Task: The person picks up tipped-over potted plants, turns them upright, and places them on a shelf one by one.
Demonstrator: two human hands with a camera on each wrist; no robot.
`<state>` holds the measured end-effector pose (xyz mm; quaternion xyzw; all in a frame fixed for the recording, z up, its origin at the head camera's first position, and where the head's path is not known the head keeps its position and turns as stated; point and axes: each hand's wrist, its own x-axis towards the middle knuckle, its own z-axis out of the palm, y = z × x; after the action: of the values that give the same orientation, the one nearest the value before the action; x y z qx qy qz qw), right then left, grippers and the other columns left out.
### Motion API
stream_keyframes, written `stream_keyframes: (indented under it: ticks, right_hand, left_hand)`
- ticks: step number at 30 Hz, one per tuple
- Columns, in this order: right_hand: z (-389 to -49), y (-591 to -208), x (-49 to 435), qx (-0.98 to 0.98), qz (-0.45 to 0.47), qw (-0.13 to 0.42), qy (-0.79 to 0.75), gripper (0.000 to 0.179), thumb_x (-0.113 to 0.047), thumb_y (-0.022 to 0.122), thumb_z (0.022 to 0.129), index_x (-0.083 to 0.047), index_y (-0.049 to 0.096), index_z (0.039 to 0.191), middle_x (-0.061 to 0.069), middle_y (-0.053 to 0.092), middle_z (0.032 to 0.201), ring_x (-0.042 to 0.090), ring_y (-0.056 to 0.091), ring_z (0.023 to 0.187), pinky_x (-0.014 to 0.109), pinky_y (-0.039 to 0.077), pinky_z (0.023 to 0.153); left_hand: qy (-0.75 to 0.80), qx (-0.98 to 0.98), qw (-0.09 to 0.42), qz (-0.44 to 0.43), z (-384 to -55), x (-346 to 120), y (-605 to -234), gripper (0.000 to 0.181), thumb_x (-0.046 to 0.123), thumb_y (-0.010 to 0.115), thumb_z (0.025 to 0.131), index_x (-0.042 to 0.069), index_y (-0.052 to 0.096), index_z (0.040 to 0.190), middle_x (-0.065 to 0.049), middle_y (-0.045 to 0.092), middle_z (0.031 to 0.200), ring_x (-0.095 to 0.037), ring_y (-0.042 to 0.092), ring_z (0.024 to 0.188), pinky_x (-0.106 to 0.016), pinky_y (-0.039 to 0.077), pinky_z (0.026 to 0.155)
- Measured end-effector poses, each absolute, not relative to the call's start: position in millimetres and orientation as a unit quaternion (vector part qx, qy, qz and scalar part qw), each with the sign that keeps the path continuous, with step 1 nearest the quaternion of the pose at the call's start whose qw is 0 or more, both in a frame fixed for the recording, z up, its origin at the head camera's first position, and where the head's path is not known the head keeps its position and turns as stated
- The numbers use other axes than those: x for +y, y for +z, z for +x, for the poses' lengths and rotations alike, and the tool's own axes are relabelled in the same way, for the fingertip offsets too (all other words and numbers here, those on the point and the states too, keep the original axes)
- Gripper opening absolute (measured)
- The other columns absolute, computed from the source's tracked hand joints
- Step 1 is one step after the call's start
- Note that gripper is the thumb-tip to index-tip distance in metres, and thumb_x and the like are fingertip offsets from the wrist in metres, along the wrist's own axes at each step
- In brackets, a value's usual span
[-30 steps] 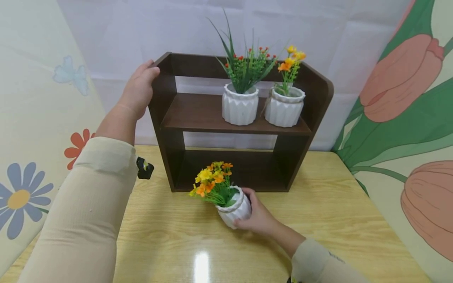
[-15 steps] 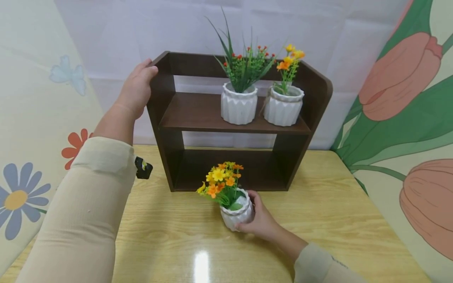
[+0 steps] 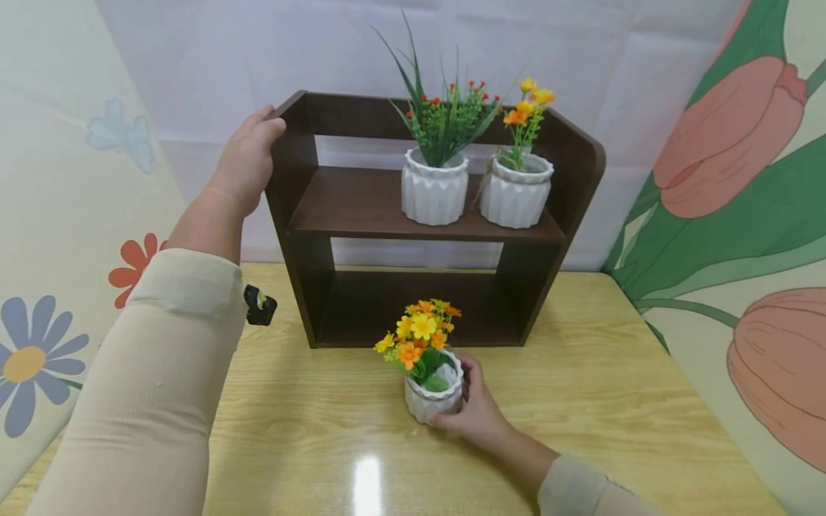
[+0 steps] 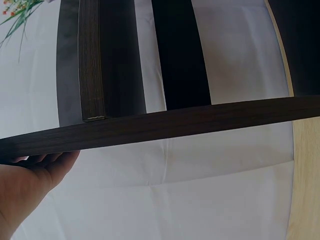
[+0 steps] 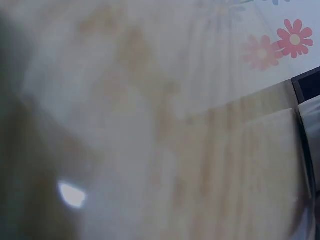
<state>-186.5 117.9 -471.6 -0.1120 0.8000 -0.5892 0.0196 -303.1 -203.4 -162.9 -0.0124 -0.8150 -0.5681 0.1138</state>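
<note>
My left hand [image 3: 247, 161] grips the upper left side panel of a dark brown two-tier shelf [image 3: 361, 204]; in the left wrist view, the fingers of the hand [image 4: 35, 185] lie against the panel's outer side. In front of the lower tier, my right hand [image 3: 477, 412] holds a white ribbed flowerpot [image 3: 426, 403] from its right side, thumb on the near wall. Yellow and orange flowers [image 3: 422, 330] rise from this pot and lean left. The fingers behind the pot are partly hidden. The right wrist view is mostly blurred and shows little of the grasp.
On the upper tier stand a white pot [image 3: 434, 193] with grass and red buds, and another white pot [image 3: 516, 197] with orange-yellow flowers near the right panel. The shelf stands on a wooden table [image 3: 310, 430] before a white cloth [image 3: 213, 57]. Flower-printed walls flank it.
The right hand has shifted the held flowerpot a little to the right and turned it more upright; its flowers swung rightward. The left hand keeps its place on the shelf.
</note>
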Motion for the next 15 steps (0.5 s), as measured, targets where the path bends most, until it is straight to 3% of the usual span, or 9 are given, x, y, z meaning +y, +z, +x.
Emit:
stream_keyframes:
  ticks: [15]
  right_hand:
    - [-180.9,-480.0,115.2,0.794,-0.103,0.002,-0.599,0.106,-0.008,0.09,0.062,-0.004,0.023,0.144,0.025,0.037,0.149,0.043,0.034,0.141,0.056,0.024,0.117]
  left_hand:
    - [-0.562,-0.82,0.113,-0.013,-301.6,-203.3,-163.1,0.057,0.048,0.023,0.103,0.036,0.012,0.157,0.012,0.005,0.166,-0.014,0.004,0.154,-0.044,0.011,0.125]
